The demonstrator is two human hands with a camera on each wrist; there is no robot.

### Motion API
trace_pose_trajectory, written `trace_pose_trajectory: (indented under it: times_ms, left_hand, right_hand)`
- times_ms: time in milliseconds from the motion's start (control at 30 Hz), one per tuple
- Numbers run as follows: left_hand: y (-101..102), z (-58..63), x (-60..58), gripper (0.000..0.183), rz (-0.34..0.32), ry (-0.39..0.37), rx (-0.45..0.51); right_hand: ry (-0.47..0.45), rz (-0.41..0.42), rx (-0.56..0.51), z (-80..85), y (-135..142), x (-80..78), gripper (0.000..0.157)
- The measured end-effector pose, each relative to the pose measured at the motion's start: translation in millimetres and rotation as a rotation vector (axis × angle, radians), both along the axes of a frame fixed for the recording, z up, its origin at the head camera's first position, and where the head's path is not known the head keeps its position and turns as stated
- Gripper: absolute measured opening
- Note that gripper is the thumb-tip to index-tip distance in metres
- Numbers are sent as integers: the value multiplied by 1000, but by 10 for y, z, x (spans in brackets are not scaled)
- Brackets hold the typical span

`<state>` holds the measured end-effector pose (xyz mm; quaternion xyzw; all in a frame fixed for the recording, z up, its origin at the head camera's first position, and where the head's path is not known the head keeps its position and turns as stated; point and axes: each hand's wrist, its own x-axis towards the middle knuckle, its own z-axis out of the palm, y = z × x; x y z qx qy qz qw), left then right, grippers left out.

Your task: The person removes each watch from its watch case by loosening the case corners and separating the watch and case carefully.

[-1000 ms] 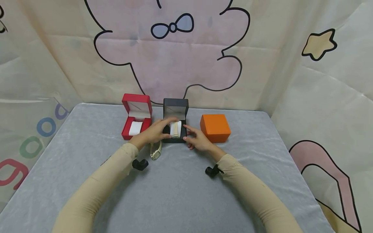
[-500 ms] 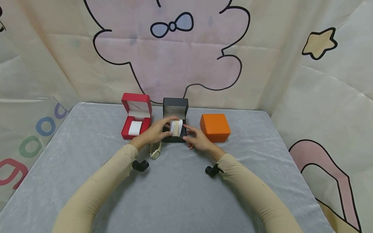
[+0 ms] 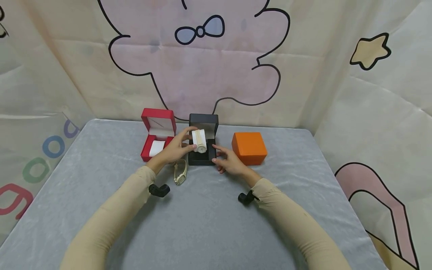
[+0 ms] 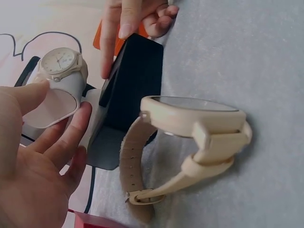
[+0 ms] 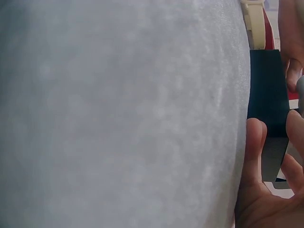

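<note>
My left hand grips a white watch cushion, thumb on one side and fingers on the other. A cream wristwatch is wrapped round the cushion, its round dial showing. Both are held over the open black watch box, whose dark inside now shows. My right hand holds that box at its right front corner, index finger along the rim and thumb at the front. A second cream watch, buckled in a loop, lies on the cloth below my left hand; in the left wrist view it looms large.
On the left stands an open red watch box with a white cushion in it. An orange box sits to the right. Grey cloth covers the table, and a printed curtain hangs behind it.
The cushion with its watch has come up out of the black box, moved slightly left and tilted, in my left hand. My right hand has stayed at the box corner.
</note>
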<state>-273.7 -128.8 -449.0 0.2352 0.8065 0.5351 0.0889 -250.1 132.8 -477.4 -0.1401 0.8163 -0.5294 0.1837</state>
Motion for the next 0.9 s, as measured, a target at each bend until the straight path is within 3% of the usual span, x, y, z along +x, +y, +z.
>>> trace_pose_trajectory:
  times_ms: [533,900]
  left_hand:
    - [-91,45,182,65,49,-94,67]
    - [-58,69,364,64,77,-155,74]
  right_hand:
    - [18,41,24,35,17,40,65]
    - [7,14,64,129,-10,83,64]
